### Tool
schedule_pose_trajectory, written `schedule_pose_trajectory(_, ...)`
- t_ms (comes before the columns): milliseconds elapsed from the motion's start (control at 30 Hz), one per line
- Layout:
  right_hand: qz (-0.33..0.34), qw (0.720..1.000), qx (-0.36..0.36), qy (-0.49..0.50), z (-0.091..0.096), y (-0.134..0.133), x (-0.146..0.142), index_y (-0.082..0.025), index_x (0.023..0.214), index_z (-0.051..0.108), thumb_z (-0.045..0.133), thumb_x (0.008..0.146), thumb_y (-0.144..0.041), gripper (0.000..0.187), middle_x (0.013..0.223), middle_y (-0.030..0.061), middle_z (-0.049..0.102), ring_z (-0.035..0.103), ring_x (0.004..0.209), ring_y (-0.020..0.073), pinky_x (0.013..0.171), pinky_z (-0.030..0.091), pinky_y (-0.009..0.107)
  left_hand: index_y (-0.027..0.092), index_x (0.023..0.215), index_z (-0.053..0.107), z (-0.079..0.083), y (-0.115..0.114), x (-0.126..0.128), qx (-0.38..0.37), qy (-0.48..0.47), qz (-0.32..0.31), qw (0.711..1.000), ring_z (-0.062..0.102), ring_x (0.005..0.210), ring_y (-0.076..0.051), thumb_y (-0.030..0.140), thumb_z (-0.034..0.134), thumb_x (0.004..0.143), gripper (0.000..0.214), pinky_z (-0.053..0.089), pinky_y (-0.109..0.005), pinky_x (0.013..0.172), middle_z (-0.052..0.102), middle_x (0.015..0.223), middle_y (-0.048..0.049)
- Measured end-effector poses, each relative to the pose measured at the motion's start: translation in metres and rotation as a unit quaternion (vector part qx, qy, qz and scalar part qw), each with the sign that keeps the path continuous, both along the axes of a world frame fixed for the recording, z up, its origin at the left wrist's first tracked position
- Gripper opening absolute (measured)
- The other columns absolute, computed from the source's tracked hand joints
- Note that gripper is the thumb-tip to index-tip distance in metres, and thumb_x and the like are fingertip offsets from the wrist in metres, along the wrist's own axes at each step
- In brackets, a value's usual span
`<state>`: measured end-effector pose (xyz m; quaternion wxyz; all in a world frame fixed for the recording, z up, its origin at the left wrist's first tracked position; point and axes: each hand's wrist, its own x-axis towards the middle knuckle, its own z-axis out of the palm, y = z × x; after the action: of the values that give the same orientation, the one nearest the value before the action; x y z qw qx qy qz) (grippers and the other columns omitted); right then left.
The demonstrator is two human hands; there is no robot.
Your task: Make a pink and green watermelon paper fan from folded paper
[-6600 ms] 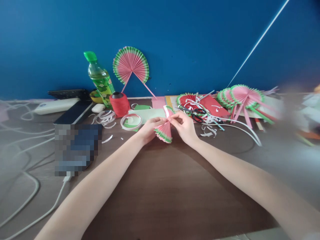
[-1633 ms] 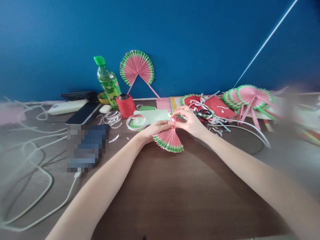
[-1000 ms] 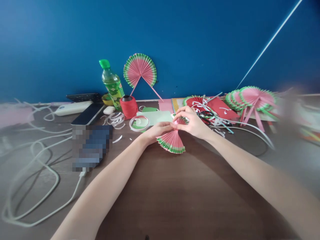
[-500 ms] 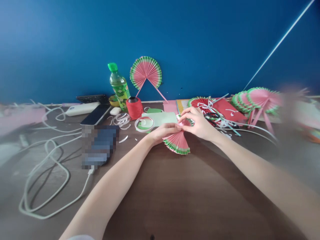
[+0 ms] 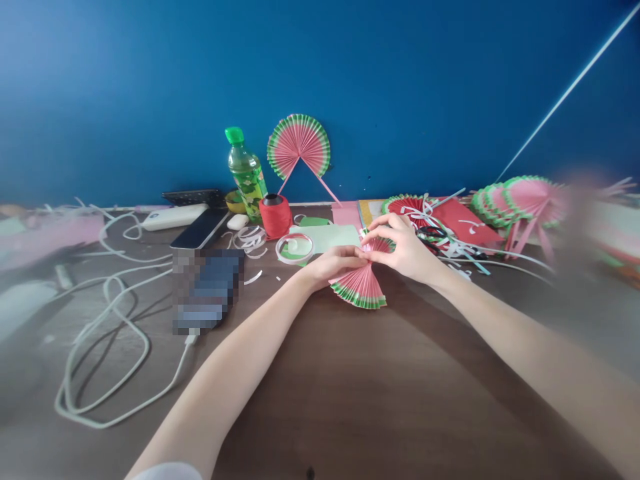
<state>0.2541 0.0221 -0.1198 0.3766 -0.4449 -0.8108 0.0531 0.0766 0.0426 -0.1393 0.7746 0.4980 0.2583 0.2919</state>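
Between my two hands is a pleated paper fan point(image 5: 361, 287), pink with a green and white edge, pinched narrow at its middle and spread out below and above. My left hand point(image 5: 334, 263) grips it at the narrow middle from the left. From the right, my right hand point(image 5: 397, 247) has its thumb and fingertips closed on the fan just above that middle. The fingers partly cover the upper section of the fan. A light green paper sheet point(image 5: 327, 235) lies just behind the hands.
A finished-looking paper fan point(image 5: 300, 143) leans on the blue wall. Left stand a green-capped bottle point(image 5: 247, 175), a red thread spool point(image 5: 275, 217), a tape roll point(image 5: 295, 249) and a phone point(image 5: 215, 283) on a white cable point(image 5: 145, 340). Right lie red paper point(image 5: 467, 220), paper strips and stacked fans point(image 5: 520, 200).
The view has shifted slightly, so everything sits a little further right. Both hands keep hold of the fan; the right fingers have changed position only slightly.
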Motion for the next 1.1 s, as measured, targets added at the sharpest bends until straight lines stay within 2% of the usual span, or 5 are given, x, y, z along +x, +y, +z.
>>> schedule_pose_trajectory(200,-0.023,0.999,0.023,-0.011,0.001,-0.003,-0.004,-0.024,0.073,0.065,0.061,0.076,-0.047,0.023,0.101,0.0074,0.052,0.047,0.102,0.0283,0.091,0.033,0.053,0.01,0.07,0.059,0.001,-0.002,0.001,0.002,0.006,0.023,1.0,0.054,0.067,-0.008,0.019,0.078,0.055,0.026,0.034,-0.026,0.072,0.06,0.068,0.0005)
schedule_pose_trajectory(433,-0.073,0.995,0.052,-0.046,0.002,-0.009,-0.01,-0.023,0.071,0.068,0.061,0.079,-0.034,0.016,0.102,0.0066,0.055,0.047,0.098,0.026,0.088,0.037,0.049,0.01,0.07,0.056,-0.001,-0.007,0.006,0.043,0.043,0.108,0.992,0.049,0.057,-0.006,0.027,0.075,0.059,0.028,0.03,-0.022,0.06,0.056,0.06,0.0024)
schedule_pose_trajectory(633,-0.065,0.994,0.061,-0.061,0.003,-0.011,-0.011,-0.022,0.075,0.07,0.059,0.081,-0.025,0.013,0.099,0.0072,0.059,0.048,0.094,0.025,0.085,0.039,0.046,0.012,0.069,0.053,0.0,-0.009,0.008,0.03,0.024,0.139,0.99,0.05,0.056,-0.006,0.024,0.074,0.058,0.027,0.029,-0.021,0.056,0.056,0.06,0.0019)
schedule_pose_trajectory(833,-0.033,0.995,0.045,-0.078,0.006,-0.012,-0.01,-0.02,0.074,0.07,0.057,0.081,-0.02,0.014,0.089,0.0071,0.062,0.048,0.086,0.0227,0.081,0.042,0.042,0.012,0.068,0.053,0.003,-0.011,0.01,0.038,0.054,0.163,0.984,0.039,0.046,-0.003,0.02,0.071,0.062,0.02,0.023,-0.021,0.05,0.047,0.05,0.0059)
schedule_pose_trajectory(1100,-0.01,0.992,0.029,-0.124,0.015,-0.014,-0.009,-0.018,0.069,0.065,0.056,0.082,-0.02,0.016,0.08,0.0064,0.063,0.047,0.079,0.0207,0.073,0.041,0.037,0.011,0.067,0.054,0.0,-0.009,0.012,0.018,0.035,0.157,0.987,0.051,0.055,-0.005,0.016,0.074,0.059,0.022,0.035,-0.021,0.061,0.057,0.057,0.0027)
